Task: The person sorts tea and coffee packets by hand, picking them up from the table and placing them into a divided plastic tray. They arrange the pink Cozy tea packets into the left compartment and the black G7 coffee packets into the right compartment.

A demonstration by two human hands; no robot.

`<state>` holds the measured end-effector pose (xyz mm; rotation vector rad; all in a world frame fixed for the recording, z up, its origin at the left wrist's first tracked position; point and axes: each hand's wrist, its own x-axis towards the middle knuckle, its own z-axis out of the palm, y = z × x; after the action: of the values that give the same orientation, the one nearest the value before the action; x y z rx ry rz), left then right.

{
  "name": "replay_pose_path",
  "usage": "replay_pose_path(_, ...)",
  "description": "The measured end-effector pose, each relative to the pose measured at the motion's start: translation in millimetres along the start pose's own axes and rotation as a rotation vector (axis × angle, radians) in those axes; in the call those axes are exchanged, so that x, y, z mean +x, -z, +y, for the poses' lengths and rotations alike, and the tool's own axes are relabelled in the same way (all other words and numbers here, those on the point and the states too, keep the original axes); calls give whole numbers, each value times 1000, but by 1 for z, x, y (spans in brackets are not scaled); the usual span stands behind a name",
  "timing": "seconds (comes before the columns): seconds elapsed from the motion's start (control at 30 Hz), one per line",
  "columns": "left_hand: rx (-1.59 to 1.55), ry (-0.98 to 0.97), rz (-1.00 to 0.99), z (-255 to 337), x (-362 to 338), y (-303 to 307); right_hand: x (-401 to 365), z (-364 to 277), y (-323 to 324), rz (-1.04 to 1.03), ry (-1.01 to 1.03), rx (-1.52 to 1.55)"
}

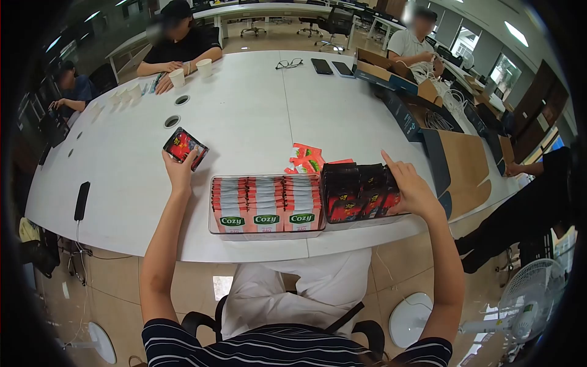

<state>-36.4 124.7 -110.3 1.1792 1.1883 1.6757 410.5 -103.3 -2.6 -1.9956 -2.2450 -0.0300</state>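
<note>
My left hand (180,174) is closed around a small stack of black-and-red sachets (186,147), raised left of the boxes with the thumb across its front. Packed with black-and-red sachets (347,205), a clear box (367,220) stands at the right. My right hand (411,186) rests against the right end of that box and its sachets, fingers stretched out and apart. Directly left of it is another clear box (269,235), filled with rows of pink-and-white Cozy sachets (266,208). Loose red sachets (307,159) lie behind the two boxes.
Paper cups (205,68), glasses (289,63) and phones (321,66) sit farther back on the white table (244,122). Open cartons (422,116) with cables line the right side. People sit around the table. A white fan (529,300) stands at lower right.
</note>
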Motion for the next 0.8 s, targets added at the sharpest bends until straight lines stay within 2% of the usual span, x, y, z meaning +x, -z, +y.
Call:
replay_pose_path(0.07,12,29,-20,8,-5,-3,-1,0,-1,12,10,4)
replay_pose_path(0.17,-23,-38,-69,1,-2,-1,-1,-1,-1,13,5,7)
replay_pose_path(0.3,-59,-240,-105,0,3,1,-2,0,0,5,4,42)
replay_pose_path(0.43,-80,-437,-106,65,-25,-1,-3,6,4,27,49,62)
replay_pose_path(0.57,63,-492,-365,109,-94,-4,-15,11,9,159,90,136)
replay_pose_path(0.63,209,-408,-519,124,-135,-14,-23,-3,22,226,112,252)
replay_pose_path(0.7,277,-578,-643,137,-171,-41,-35,-35,35,264,150,448)
replay_pose_path(0.77,226,-698,-823,147,-199,-71,-51,-68,44,249,303,598)
replay_pose_path(0.8,195,-643,-884,147,-214,-83,-61,-80,39,247,289,612)
